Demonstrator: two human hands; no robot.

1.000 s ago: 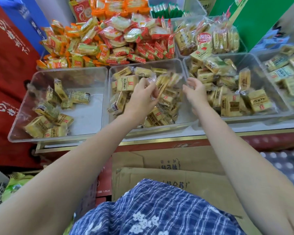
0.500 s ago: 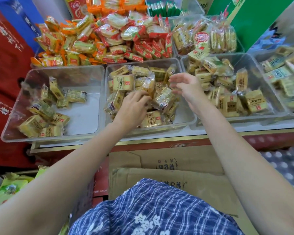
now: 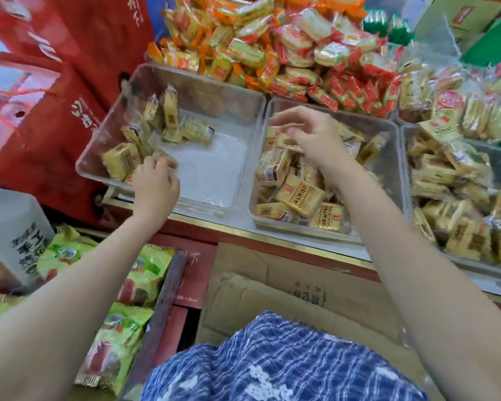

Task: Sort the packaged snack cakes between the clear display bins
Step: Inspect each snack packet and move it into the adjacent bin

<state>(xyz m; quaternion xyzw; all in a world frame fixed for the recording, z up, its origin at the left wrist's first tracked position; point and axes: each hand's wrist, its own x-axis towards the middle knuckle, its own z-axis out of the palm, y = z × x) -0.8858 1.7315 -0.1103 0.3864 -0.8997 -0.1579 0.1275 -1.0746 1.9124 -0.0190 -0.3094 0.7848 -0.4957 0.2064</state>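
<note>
A shop display fills the frame: a gold-edged tabletop (image 3: 272, 237) runs across the middle, carrying clear display bins, with red cartons (image 3: 41, 91) stacked at the upper left and flattened cardboard (image 3: 287, 287) leaning below its front edge. Green snack bags (image 3: 119, 342) lie at the lower left. Behind the bins, at the top centre, sits a heap of orange and red wrapped snacks (image 3: 272, 53).

The left bin (image 3: 214, 195) holds only a few yellow snack cakes (image 3: 122, 159) gathered in its left half. The left hand (image 3: 155, 186) reaches over this bin's near left corner, its fingers curled down onto the cakes there; whether it grips one I cannot tell, as the fingertips are blurred.

The middle bin (image 3: 388, 131), just beside it, is well filled with the same yellow packets (image 3: 300, 195). The right hand (image 3: 310, 136) hovers over its far left part, fingers bent and drawn together, seemingly pinching a packet, though blur hides the grip.

A third bin (image 3: 475, 273) at the right edge is piled high.
</note>
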